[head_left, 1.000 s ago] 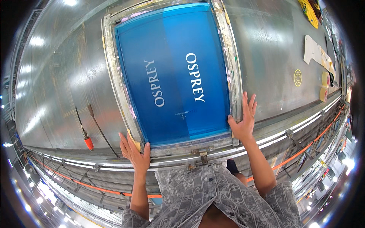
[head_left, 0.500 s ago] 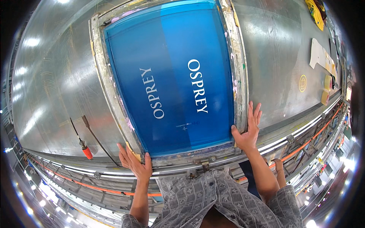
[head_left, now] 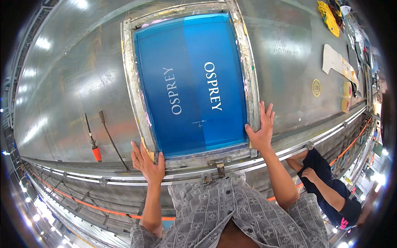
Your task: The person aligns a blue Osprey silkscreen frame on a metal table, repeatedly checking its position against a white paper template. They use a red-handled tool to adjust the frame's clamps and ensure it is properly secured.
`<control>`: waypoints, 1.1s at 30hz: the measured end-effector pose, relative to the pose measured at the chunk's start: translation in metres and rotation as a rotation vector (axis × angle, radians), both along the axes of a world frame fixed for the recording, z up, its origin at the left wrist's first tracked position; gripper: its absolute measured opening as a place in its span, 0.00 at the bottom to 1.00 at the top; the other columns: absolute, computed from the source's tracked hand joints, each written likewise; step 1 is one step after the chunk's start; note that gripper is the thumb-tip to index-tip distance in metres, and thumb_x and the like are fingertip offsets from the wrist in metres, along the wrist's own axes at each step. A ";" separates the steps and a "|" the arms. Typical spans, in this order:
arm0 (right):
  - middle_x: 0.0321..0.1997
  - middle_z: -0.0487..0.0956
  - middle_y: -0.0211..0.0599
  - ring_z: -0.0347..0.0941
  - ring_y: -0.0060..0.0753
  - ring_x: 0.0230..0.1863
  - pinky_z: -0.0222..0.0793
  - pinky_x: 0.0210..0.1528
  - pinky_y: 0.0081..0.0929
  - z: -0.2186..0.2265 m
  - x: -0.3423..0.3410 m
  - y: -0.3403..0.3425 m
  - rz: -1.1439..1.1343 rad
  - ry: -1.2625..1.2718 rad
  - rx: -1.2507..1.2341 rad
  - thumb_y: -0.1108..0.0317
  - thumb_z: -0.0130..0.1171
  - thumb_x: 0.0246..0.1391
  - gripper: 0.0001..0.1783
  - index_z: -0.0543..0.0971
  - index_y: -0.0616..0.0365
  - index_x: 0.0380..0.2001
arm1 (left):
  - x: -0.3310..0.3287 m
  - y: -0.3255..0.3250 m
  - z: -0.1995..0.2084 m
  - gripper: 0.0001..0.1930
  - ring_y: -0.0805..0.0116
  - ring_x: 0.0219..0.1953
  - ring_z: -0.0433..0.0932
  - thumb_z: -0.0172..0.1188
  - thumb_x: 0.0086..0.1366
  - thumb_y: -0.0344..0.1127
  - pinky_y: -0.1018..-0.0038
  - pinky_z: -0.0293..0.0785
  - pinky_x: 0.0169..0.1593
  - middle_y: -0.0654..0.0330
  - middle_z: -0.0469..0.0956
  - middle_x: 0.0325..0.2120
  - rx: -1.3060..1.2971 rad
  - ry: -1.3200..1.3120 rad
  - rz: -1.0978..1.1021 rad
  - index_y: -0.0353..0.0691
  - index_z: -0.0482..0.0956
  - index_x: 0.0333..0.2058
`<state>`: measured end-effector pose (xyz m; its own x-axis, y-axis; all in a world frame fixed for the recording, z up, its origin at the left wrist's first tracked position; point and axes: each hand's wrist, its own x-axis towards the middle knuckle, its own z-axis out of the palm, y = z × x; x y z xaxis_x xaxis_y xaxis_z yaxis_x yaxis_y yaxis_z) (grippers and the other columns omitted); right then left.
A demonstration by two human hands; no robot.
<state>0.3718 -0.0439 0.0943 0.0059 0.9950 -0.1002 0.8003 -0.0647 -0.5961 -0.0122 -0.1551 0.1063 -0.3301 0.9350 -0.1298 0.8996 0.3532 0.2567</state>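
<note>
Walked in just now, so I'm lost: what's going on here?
A person in a grey patterned shirt has both bare hands, fingers spread, on a framed blue screen over a metal table. The left hand is at its near left corner, the right hand near the right one. A red-handled tool lies to the left. At lower right is another person in dark clothing.
</note>
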 end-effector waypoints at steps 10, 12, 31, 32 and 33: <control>0.77 0.57 0.49 0.36 0.62 0.80 0.28 0.78 0.56 0.005 0.002 -0.022 0.007 0.013 0.066 0.62 0.64 0.47 0.49 0.59 0.62 0.71 | -0.003 -0.025 0.001 0.40 0.40 0.70 0.50 0.62 0.62 0.48 0.44 0.44 0.68 0.45 0.47 0.74 0.040 0.001 0.001 0.39 0.60 0.69; 0.77 0.57 0.49 0.36 0.62 0.80 0.28 0.78 0.55 0.006 0.002 -0.025 0.003 0.015 0.069 0.61 0.64 0.47 0.49 0.59 0.62 0.71 | -0.003 -0.028 0.003 0.40 0.40 0.71 0.49 0.62 0.62 0.49 0.44 0.43 0.68 0.45 0.47 0.74 0.039 -0.008 0.002 0.40 0.60 0.69; 0.74 0.62 0.51 0.49 0.54 0.77 0.38 0.78 0.47 0.016 0.007 -0.026 -0.053 0.077 0.033 0.63 0.63 0.45 0.49 0.59 0.59 0.72 | 0.004 -0.030 0.008 0.38 0.40 0.71 0.51 0.66 0.58 0.44 0.42 0.44 0.69 0.48 0.54 0.72 0.079 -0.125 0.091 0.39 0.66 0.66; 0.74 0.63 0.52 0.53 0.51 0.77 0.42 0.78 0.45 0.027 0.006 -0.028 -0.080 0.133 -0.014 0.64 0.63 0.44 0.50 0.60 0.58 0.72 | 0.002 -0.030 0.012 0.37 0.40 0.70 0.52 0.67 0.58 0.43 0.42 0.45 0.69 0.48 0.55 0.72 0.074 -0.160 0.108 0.39 0.68 0.65; 0.72 0.66 0.52 0.59 0.46 0.73 0.49 0.75 0.41 0.047 0.013 -0.030 -0.112 0.255 -0.091 0.66 0.64 0.43 0.49 0.60 0.58 0.72 | 0.007 -0.033 0.017 0.37 0.41 0.69 0.55 0.68 0.57 0.42 0.44 0.47 0.68 0.47 0.57 0.71 0.123 -0.160 0.059 0.38 0.68 0.64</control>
<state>0.3845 -0.0734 0.1415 0.0784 0.9765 -0.2009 0.6099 -0.2064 -0.7651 -0.0055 -0.1883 0.1232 -0.3688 0.9268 -0.0713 0.8227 0.3612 0.4389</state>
